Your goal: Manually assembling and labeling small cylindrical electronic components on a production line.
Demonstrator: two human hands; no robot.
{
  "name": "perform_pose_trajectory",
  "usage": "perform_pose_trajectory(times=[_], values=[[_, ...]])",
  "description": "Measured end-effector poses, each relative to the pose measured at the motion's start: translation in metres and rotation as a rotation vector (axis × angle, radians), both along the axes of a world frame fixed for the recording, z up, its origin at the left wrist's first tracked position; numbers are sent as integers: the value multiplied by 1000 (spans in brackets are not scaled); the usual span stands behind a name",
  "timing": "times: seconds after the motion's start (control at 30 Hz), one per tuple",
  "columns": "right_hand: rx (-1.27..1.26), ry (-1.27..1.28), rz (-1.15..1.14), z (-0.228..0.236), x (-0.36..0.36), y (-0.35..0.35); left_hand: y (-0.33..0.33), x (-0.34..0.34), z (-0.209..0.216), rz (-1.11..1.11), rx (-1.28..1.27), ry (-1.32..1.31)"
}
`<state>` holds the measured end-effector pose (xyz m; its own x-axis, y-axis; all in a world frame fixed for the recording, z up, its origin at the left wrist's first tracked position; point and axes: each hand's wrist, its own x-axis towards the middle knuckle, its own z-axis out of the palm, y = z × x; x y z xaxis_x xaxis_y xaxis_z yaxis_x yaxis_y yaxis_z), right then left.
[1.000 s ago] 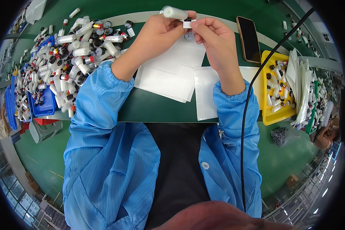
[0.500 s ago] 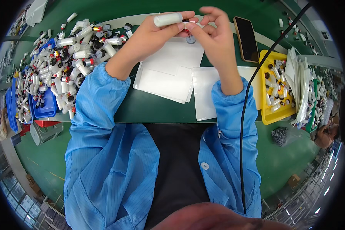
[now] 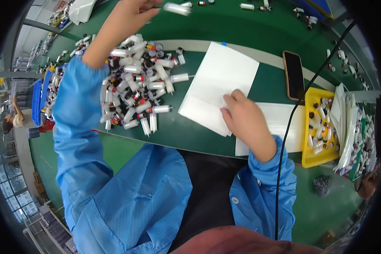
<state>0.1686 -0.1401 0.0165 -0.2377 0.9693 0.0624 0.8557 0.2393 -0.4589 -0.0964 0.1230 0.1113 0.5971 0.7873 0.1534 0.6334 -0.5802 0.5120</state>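
Note:
My left hand (image 3: 136, 16) reaches far over the green surface at the top left, its fingertips partly cut off by the picture's edge. Just beyond those fingers, apart from them, is a blurred white cylinder (image 3: 177, 9); the hand looks open. Below that arm lies a heap of white cylinders (image 3: 133, 80) with black and red ends and thin pins. My right hand (image 3: 246, 120) rests on a stack of white sheets (image 3: 222, 70) in front of me. Its fingers are curled and drawn together against the top sheet, and whatever they pinch is hidden.
Right of the sheets lie a flat white sheet (image 3: 275, 122), a phone (image 3: 294, 75) and a yellow tray (image 3: 311, 158) of small cylinders. A black cable (image 3: 283, 148) hangs across the right side. More cylinders lie along the far green strip (image 3: 224, 25).
My hands have parted: the left went up and left with the white cylinder, now beyond its fingers. The right came down onto the sheets. The view has turned, shifting the heap rightward.

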Motion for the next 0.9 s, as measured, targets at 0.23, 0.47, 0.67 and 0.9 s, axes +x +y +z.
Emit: perform_pose_trajectory(times=[0.23, 0.47, 0.67, 0.9], values=[[70, 62, 16, -6, -2, 0, 125, -18, -63, 10, 30, 728], [90, 142, 53, -14, 11, 1, 167, 67, -131, 141, -53, 603], [39, 106, 110, -6, 7, 5, 146, 50, -83, 148, -106, 320], [223, 544, -156, 15, 10, 14, -10, 78, 7, 135, -562, -747]])
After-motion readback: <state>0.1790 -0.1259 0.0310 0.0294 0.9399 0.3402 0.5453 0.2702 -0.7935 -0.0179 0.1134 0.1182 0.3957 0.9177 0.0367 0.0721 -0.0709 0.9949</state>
